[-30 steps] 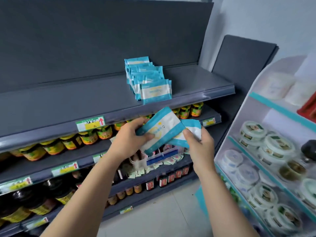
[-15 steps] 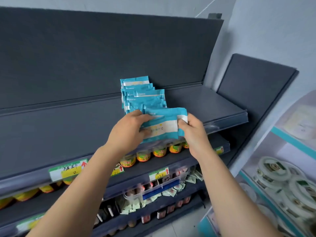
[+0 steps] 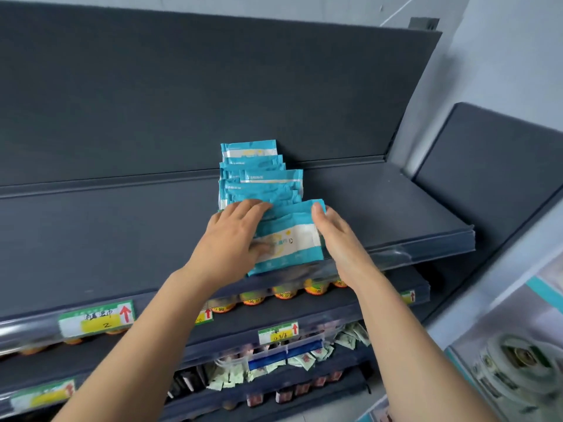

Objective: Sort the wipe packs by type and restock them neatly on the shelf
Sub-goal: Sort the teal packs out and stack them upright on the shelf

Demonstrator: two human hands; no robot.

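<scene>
A row of several blue-and-white wipe packs (image 3: 259, 178) stands upright on the top grey shelf (image 3: 396, 214), running from the back wall toward the front. At the front of the row is one more blue-and-white wipe pack (image 3: 289, 239), leaning back against the others. My left hand (image 3: 234, 239) grips its left side, fingers over the top edge and thumb on the front face. My right hand (image 3: 335, 233) holds its right edge with the thumb on the top right corner; its other fingers are hidden behind the pack.
The shelf below carries jars with orange-yellow lids (image 3: 286, 292) and price tags (image 3: 97, 319). Lower down sits a bin of small green sachets (image 3: 304, 357). A white rack with round tubs (image 3: 515, 360) stands at the right.
Both hands lifted the pack from chest height up to the top shelf and set it against the front of the row. The view tilted upward.
</scene>
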